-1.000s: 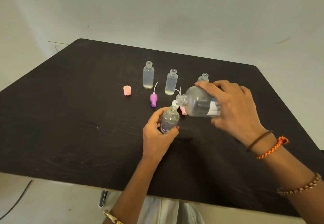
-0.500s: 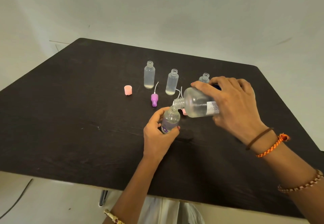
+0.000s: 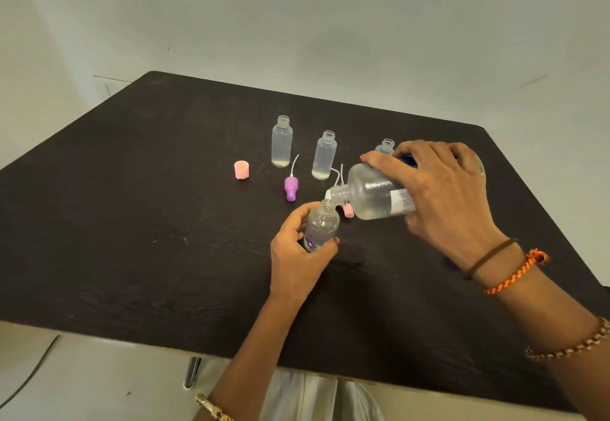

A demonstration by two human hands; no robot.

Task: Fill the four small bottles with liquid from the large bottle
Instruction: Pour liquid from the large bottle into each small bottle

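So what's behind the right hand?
A small bottle: only its open neck shows above the right hand; its body and fill level are hidden. Something blue peeks out too, unidentifiable.

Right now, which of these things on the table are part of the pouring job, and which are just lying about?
Part of the job:
- large bottle, tipped in the right hand
- small bottle held by the left hand
- three other small open bottles

Lying about:
- pink cap
- purple spray top
- pink piece under the large bottle
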